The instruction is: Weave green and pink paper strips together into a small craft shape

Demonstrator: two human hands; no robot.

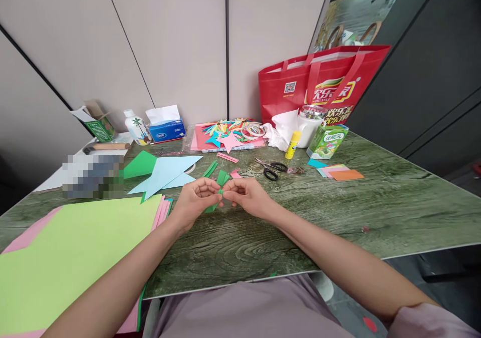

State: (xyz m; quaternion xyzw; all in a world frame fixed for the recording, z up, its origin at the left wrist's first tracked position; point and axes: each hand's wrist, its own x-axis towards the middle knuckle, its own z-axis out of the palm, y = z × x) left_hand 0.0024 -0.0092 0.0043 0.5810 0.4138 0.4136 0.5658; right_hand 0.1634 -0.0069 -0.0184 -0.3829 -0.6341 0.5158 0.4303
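Between my fingertips, over the middle of the table, is a small piece of green paper (220, 192). My left hand (196, 200) pinches it from the left, thumb against fingers. From the other side my right hand (246, 196) pinches it too, the two thumbs almost meeting. Whether it is folded is too small to tell. Just beyond my fingers lie green paper strips (222, 178) and more green strips (210, 169). A pink paper scrap (235, 174) rests behind my right hand. Black-handled scissors (271, 170) lie with blades apart, farther right.
Large coloured sheets (86, 248) cover the left front. Light blue paper (169, 170) lies behind them. Along the back stand a tissue box (167, 130), a bottle (137, 127), a glue stick (293, 145), a green carton (327, 141) and a red bag (281, 102). Small coloured papers (347, 175) lie right.
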